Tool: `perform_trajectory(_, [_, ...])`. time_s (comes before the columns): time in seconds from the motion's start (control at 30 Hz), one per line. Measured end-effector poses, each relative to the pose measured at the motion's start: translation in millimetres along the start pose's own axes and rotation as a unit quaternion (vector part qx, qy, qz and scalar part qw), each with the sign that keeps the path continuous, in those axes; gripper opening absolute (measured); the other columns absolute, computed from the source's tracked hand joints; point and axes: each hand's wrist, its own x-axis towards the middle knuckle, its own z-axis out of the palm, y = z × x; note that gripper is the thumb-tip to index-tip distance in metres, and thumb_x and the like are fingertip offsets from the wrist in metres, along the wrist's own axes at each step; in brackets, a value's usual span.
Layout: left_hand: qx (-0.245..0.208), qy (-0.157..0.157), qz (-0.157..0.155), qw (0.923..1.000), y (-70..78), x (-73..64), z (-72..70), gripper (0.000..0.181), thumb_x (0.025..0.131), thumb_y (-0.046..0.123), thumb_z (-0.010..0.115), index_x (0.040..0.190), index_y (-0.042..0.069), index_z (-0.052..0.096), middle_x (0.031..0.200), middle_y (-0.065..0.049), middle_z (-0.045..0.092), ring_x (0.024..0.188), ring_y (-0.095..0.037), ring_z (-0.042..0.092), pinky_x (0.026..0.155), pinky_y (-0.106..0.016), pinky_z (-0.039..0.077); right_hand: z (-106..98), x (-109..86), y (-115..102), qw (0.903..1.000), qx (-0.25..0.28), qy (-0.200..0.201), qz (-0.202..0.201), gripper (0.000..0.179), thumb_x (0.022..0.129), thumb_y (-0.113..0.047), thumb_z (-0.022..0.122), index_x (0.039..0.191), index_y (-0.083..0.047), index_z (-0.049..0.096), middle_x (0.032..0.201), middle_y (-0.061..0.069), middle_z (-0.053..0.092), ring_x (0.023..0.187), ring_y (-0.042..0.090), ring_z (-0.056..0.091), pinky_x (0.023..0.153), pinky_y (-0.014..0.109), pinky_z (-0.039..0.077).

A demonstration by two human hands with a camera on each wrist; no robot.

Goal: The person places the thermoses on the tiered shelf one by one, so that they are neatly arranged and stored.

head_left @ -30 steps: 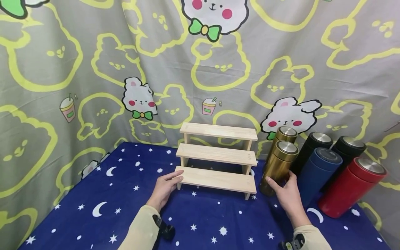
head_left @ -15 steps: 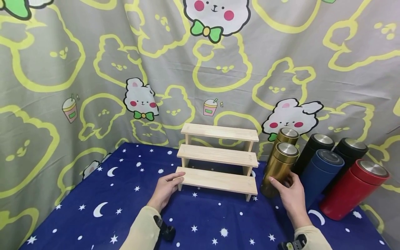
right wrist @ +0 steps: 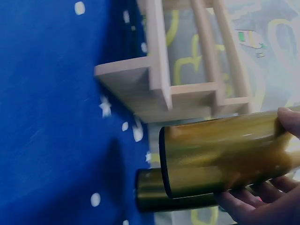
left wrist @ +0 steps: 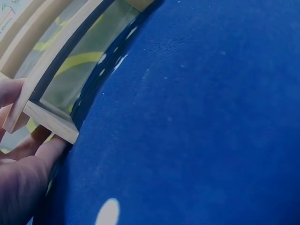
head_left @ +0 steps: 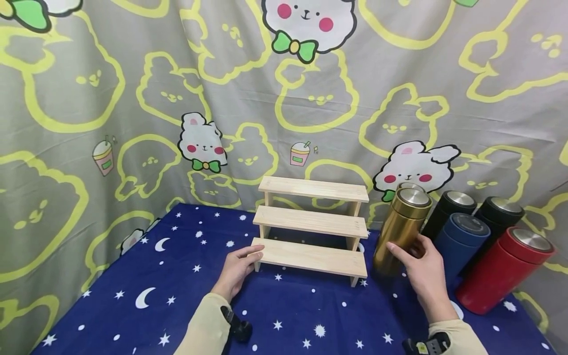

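Note:
A three-tier wooden step rack [head_left: 310, 257] stands on the cloth in the head view. My left hand [head_left: 236, 272] holds the left end of its lowest board; in the left wrist view, fingers [left wrist: 51, 151] reach around the board's end beside the leg. Over on the right, my right hand [head_left: 426, 268] grips a gold thermos flask [head_left: 403, 219] with a steel-topped lid, thumb on one side and fingers on the other. The right wrist view shows this flask's dark base [right wrist: 164, 161] raised off the cloth. A second gold flask [right wrist: 152, 190] stands behind it, mostly hidden in the head view.
Right of the held flask stand two black flasks [head_left: 457, 199], a blue flask [head_left: 463, 241] and a red flask [head_left: 501, 276], close together. A dark blue cloth [head_left: 177, 315] with stars and moons covers the table. A patterned curtain [head_left: 248, 98] hangs behind the rack.
My right hand has raised the gold flask off the cloth, so its lid now covers more of the gold flask behind. My left hand stays on the rack.

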Motion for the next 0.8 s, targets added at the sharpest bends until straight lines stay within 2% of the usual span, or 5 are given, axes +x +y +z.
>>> perform_trajectory(0.4, [0.007, 0.002, 0.004, 1.0000, 0.8, 0.3, 0.0, 0.028, 0.088, 0.008, 0.073, 0.115, -0.003, 0.071, 0.134, -0.025, 0.053, 0.114, -0.029, 0.058, 0.095, -0.040, 0.047, -11.0, -5.2, -30.4, 0.9997, 0.004, -0.009, -0.022, 0.079, 0.089, -0.040, 0.073, 0.150, -0.005, 0.036, 0.142, 0.019, 0.047, 0.125, 0.033, 0.047, 0.103, 0.054, 0.038])
perform_trajectory(0.47, [0.008, 0.001, 0.005, 1.0000, 1.2, 0.0, -0.4, 0.029, 0.088, 0.008, 0.073, 0.115, -0.003, 0.071, 0.135, -0.025, 0.053, 0.114, -0.029, 0.058, 0.095, -0.040, 0.047, -11.0, -5.8, -34.7, 0.9994, -0.002, -0.013, -0.032, 0.078, 0.089, -0.039, 0.073, 0.150, -0.006, 0.037, 0.140, 0.018, 0.048, 0.122, 0.031, 0.048, 0.102, 0.049, 0.041])
perform_trajectory(0.57, [0.016, 0.000, 0.003, 0.9999, 1.0, -0.7, -1.3, 0.029, 0.089, 0.009, 0.073, 0.116, -0.002, 0.071, 0.135, -0.025, 0.053, 0.114, -0.028, 0.058, 0.095, -0.040, 0.047, -9.4, -5.9, -41.8, 0.9983, -0.003, -0.023, -0.053, 0.075, 0.089, -0.036, 0.074, 0.149, -0.008, 0.039, 0.138, 0.016, 0.051, 0.117, 0.024, 0.051, 0.095, 0.031, 0.045])
perform_trajectory(0.67, [0.024, -0.005, 0.000, 0.9997, 0.7, -0.5, -2.0, 0.030, 0.089, 0.011, 0.073, 0.116, -0.001, 0.071, 0.135, -0.024, 0.054, 0.113, -0.027, 0.059, 0.095, -0.039, 0.048, -6.4, -6.0, -48.4, 0.9965, 0.003, -0.032, -0.078, 0.071, 0.089, -0.032, 0.075, 0.147, -0.007, 0.043, 0.134, 0.015, 0.054, 0.111, 0.016, 0.053, 0.085, 0.016, 0.044])
perform_trajectory(0.8, [0.021, -0.006, 0.003, 0.9998, -1.0, 0.4, -1.8, 0.030, 0.089, 0.011, 0.073, 0.116, -0.001, 0.071, 0.134, -0.024, 0.054, 0.112, -0.026, 0.060, 0.094, -0.038, 0.048, -1.3, -6.6, -57.0, 0.9943, -0.003, -0.040, -0.099, 0.067, 0.088, -0.030, 0.077, 0.143, -0.007, 0.047, 0.130, 0.014, 0.057, 0.106, 0.010, 0.054, 0.080, 0.012, 0.044])
